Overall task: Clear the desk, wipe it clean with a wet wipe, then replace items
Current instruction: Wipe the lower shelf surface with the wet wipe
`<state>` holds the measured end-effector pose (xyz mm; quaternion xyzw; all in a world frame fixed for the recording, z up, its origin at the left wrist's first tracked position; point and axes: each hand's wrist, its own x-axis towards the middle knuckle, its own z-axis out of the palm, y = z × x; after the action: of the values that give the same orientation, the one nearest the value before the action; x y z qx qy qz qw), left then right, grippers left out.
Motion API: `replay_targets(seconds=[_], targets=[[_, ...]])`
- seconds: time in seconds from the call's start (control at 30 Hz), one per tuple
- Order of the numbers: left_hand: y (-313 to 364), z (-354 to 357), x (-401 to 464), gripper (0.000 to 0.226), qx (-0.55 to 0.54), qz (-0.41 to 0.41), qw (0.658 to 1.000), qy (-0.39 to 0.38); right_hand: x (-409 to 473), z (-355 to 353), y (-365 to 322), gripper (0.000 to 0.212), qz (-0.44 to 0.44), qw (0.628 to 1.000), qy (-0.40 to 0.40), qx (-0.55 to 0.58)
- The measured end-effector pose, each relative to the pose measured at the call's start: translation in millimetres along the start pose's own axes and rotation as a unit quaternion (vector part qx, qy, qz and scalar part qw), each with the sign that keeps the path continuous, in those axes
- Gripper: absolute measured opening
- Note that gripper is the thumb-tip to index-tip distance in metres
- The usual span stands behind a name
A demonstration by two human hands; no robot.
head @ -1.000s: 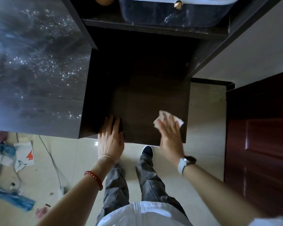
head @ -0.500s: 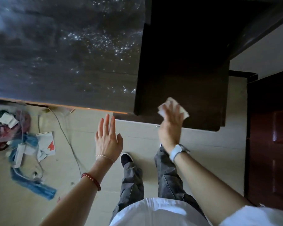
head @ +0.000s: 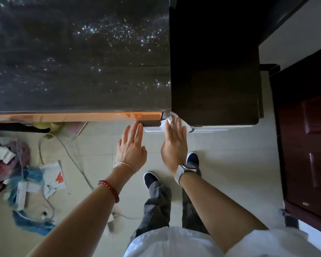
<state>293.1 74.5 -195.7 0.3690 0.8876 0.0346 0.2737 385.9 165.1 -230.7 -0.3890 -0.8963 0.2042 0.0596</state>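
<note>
The dark desk top (head: 78, 58) fills the upper left, speckled with bright wet spots. A darker, lower side section (head: 215, 75) adjoins it on the right. My right hand (head: 174, 143) lies flat with straight fingers on a white wet wipe (head: 171, 120), pressing it at the front left corner of the side section. My left hand (head: 132, 147) hovers beside it with straight fingers, its fingertips at the desk's front edge, holding nothing.
Cleared items lie in a pile on the tiled floor (head: 230, 164) at the left: blue cloth (head: 32, 221), a white paper with a red mark (head: 54, 175), a white cable (head: 70, 158). A dark red door (head: 309, 138) stands at the right. My shoes (head: 150, 179) are below the hands.
My right hand slid the wipe leftward along the side section's front edge to its left corner. My left hand left the surface and now hovers at the desk's edge. The view shifted left.
</note>
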Motion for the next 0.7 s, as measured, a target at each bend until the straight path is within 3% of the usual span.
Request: replay_targets(seconds=[0.3,0.53,0.7], targets=[[26.2,-2.0,-3.9,0.064,0.027,-0.033,0.999,0.019,7.9,-40.1,60.8,0.069,-0.173,0.976,-0.098,-0.088],[63.5,2.0,-5.6,0.065,0.035,-0.038,0.998,-0.027,3.9,-100.3,166.1,0.045,-0.054,0.995,-0.075,-0.021],[89.8,-15.4,-17.2,0.054,0.015,-0.058,0.998,-0.031,18.2,-131.1,146.3,0.038,0.112,0.979,-0.071,0.154]])
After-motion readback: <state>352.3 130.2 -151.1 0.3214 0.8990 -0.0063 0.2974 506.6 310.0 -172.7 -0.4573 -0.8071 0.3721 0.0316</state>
